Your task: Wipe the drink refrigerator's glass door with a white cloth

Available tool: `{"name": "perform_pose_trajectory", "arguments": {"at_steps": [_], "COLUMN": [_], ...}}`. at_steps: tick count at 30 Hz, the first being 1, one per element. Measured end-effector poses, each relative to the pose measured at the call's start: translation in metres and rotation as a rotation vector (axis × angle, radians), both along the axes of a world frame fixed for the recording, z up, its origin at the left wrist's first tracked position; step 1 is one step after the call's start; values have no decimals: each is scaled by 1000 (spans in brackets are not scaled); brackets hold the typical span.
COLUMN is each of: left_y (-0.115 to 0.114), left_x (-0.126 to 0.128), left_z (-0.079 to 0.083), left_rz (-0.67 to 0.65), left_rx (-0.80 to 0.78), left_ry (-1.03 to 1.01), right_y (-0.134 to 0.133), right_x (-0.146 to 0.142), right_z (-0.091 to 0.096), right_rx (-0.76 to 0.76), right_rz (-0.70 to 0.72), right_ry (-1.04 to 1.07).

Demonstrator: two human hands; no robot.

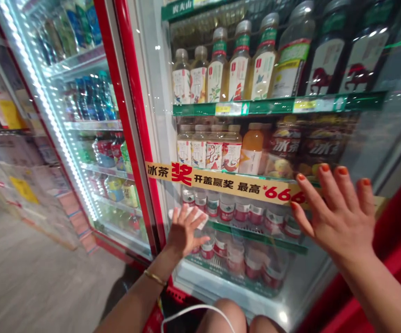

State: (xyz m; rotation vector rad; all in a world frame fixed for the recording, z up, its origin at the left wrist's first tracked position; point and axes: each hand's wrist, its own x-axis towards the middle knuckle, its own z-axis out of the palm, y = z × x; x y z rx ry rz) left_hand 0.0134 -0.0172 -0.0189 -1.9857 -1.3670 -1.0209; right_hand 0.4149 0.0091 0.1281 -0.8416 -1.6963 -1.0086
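My left hand (pixel 184 231) presses a white cloth (pixel 200 215) flat against the glass door (pixel 162 138) of a drinks fridge, low down near the door's left edge. A gold bracelet sits on that wrist. My right hand (pixel 335 212) is spread flat on the same glass further right, fingers apart, nails painted orange. It rests over the right end of a yellow banner sticker (pixel 221 182) with red and black print. Behind the glass stand rows of tea bottles (pixel 217 69) on green shelves.
A second lit fridge (pixel 92 134) with a red frame stands to the left, full of bottles and cans. Store shelves (pixel 9 152) line the far left beside a grey floor. My knees (pixel 228 317) and a white cable show at the bottom.
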Motion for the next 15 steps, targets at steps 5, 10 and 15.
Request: {"name": "perform_pose_trajectory", "arguments": {"at_steps": [5, 10, 15], "left_y": [9, -2, -15], "left_x": [-4, 59, 33], "left_z": [54, -14, -62], "left_rz": [197, -131, 67], "left_rx": [84, -147, -105], "left_ry": [-435, -262, -625], "right_y": [-4, -6, -4], "right_x": [3, 1, 3], "right_z": [1, 1, 1], "right_rx": [-32, -37, -26], "right_rz": [54, 30, -2], "right_ry": [-2, -17, -41]}}
